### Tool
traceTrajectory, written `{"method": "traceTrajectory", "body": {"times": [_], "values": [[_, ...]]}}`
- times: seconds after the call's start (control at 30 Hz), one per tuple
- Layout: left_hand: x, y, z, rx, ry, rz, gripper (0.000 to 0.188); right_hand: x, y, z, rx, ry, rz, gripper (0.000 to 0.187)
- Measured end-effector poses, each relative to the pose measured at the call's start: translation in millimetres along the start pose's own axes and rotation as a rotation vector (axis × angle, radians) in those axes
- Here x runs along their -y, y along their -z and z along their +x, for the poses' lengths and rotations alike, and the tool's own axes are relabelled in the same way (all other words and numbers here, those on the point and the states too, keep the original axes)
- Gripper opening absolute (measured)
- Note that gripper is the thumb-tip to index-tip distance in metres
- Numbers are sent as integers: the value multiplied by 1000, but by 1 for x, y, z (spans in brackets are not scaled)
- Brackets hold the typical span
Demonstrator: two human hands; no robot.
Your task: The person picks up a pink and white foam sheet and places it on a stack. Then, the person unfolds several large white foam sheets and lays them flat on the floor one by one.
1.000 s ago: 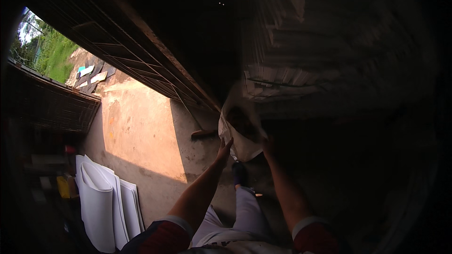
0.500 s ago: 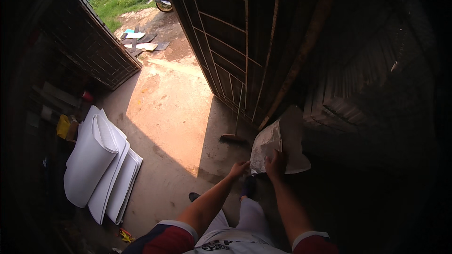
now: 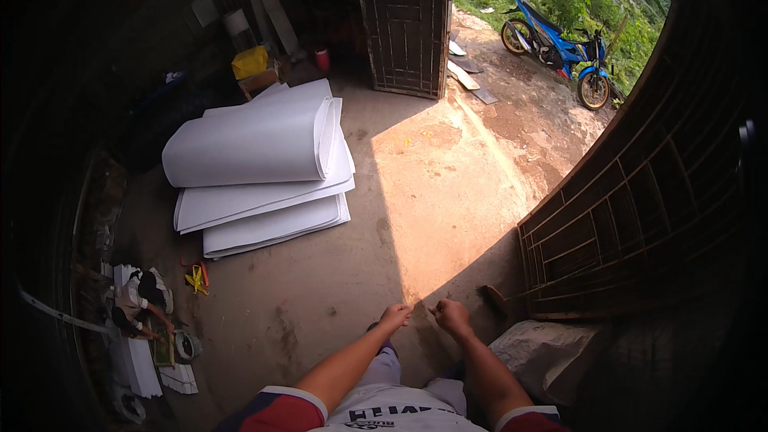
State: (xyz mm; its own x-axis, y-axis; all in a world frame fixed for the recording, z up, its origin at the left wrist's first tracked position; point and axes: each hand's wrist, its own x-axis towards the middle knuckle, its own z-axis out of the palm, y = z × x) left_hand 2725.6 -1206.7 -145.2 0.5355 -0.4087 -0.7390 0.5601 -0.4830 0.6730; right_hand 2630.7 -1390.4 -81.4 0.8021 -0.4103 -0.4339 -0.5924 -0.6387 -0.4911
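My left hand (image 3: 396, 318) is out in front of my body, its fingers pinched together. Close beside it, my right hand (image 3: 450, 318) is also closed, thumb and fingers pressed together. Whatever they may hold is too small to make out. To the right of my right forearm a pale, crumpled sack (image 3: 548, 352) stands on the floor, apart from both hands. A stack of large white folded sheets (image 3: 256, 144) lies on the floor at the left.
A broom head (image 3: 493, 298) rests by the dark right-hand door (image 3: 624, 208). The other door (image 3: 406, 32) stands at the back. Outside is a blue motorbike (image 3: 560, 40). At lower left a person (image 3: 142, 304) works beside white strips, near yellow and orange items (image 3: 197, 276) on the floor.
Both hands have come away from the sack and now meet in front of me. My view has turned left, bringing the white sheets nearer the middle and the other person into sight.
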Motion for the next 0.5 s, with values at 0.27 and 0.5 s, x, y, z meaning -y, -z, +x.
{"method": "traceTrajectory", "body": {"times": [0.27,0.5], "values": [[-12,147,19,-245,118,-131,39,118,-19,100,142,92,114,37],[-47,189,69,-245,101,-290,45,135,-10,229,277,188,31,36]]}}
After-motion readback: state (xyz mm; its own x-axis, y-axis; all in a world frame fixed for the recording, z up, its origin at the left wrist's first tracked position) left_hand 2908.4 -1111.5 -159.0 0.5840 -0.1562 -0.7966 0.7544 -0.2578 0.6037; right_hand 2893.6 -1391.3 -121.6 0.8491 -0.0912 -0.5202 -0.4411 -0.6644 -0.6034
